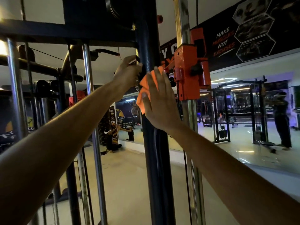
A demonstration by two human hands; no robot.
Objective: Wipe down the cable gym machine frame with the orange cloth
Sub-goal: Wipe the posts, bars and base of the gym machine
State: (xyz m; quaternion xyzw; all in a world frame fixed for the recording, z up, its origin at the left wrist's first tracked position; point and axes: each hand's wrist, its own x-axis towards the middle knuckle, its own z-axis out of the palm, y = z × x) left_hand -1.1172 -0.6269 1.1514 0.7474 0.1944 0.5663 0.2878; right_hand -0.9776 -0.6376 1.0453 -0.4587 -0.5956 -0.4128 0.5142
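Both arms reach up: right hand (159,101) flat with straight fingers (158,82), left hand (128,71) curled.

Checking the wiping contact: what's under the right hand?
The orange cloth, pressed by the right hand against the dark upright post. The cloth's middle and the post behind it are covered.

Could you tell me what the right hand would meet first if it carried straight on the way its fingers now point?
Probably the orange pulley carriage. The right hand presses the orange cloth against the dark upright post, fingers pointing up and slightly right. Depth is unclear, so it might pass in front of it.
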